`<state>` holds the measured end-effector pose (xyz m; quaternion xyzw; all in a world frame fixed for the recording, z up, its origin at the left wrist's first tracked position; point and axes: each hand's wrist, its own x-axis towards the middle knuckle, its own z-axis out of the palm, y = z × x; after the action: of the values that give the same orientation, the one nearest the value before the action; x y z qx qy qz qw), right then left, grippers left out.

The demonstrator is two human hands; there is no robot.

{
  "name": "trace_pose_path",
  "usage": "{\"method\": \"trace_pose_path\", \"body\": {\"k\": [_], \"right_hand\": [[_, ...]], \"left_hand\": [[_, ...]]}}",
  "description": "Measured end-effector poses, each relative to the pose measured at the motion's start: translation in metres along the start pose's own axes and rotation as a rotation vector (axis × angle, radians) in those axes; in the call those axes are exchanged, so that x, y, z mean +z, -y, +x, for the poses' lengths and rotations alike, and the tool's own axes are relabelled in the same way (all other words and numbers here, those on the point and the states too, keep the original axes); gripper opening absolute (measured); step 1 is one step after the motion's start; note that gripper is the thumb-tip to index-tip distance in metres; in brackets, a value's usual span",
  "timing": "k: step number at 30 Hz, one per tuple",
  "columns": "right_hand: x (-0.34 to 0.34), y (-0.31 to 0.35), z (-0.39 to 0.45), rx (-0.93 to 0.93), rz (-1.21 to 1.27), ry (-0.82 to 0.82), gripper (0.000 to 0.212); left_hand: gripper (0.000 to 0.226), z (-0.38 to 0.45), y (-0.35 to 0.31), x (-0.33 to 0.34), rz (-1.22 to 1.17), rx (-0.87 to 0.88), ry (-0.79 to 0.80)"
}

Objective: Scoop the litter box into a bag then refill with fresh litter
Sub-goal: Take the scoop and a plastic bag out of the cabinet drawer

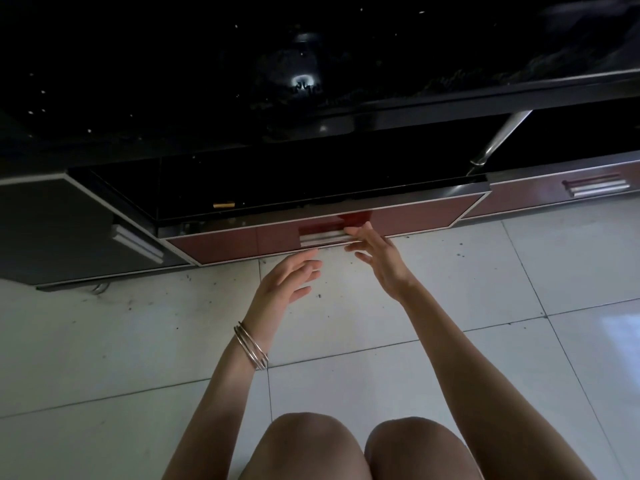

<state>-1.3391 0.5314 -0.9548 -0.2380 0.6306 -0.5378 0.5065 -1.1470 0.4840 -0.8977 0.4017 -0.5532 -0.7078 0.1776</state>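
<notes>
No litter box, bag or scoop was seen; the left hand [289, 277] and right hand [375, 258], fingers spread and empty, were held at the drawer [242, 242] at twelve o'clock, so scooping was judged not begun.

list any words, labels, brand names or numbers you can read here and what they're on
None can be read.
The red drawer front and its silver handle carry no print.
The small yellow object inside the open drawer is too small to tell whether it bears text.
The pale marks in the glossy black panel above are reflections, blurred, not legible writing.
The bangles and floor tiles show none.
</notes>
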Motion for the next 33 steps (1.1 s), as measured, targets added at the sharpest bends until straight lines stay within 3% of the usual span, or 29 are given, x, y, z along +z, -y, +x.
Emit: {"method": "trace_pose_path", "body": {"k": [17,24,33], "right_hand": [[-0.006,-0.039,-0.1,0.05,0.01,0.033,0.05],[-0.008,-0.048,-0.133,0.088,0.037,0.035,0.041],[-0.012,-0.034,-0.145,0.177,-0.052,0.134,0.049]], "left_hand": [[0.039,-0.06,0.026,0.018,0.053,-0.059,0.111],[0.041,-0.084,0.031,0.025,0.061,-0.056,0.166],[0.038,-0.095,0.019,0.027,0.075,-0.036,0.218]]}}
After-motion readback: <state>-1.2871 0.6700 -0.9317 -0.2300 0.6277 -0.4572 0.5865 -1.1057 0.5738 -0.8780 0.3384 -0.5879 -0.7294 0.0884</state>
